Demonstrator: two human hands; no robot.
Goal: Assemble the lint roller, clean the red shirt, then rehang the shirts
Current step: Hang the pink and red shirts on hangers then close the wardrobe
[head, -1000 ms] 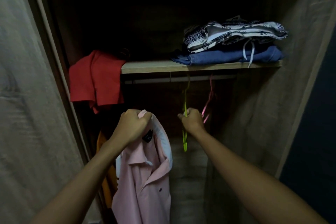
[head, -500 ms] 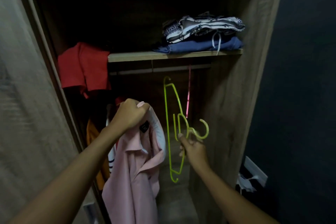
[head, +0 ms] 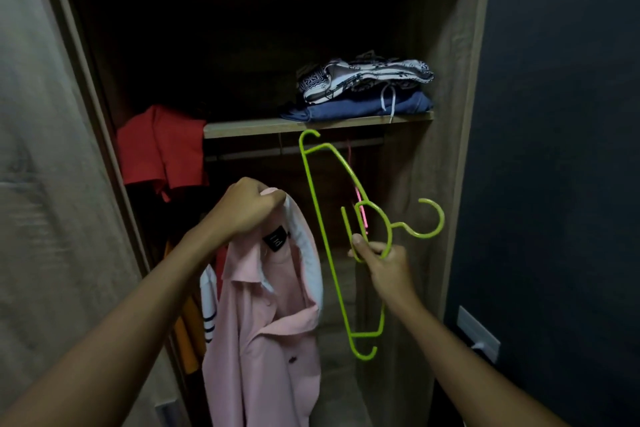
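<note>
Here, green hanger (head: 323, 236) near-vertical, hook (head: 442, 218) rightward

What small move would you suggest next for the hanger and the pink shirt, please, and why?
Probably slip one arm of the lime-green plastic hanger into the neck of the pink collared shirt. The right hand holds the hanger clear of the rail, and the left hand grips the shirt by its collar, with no hanger in it.
</note>
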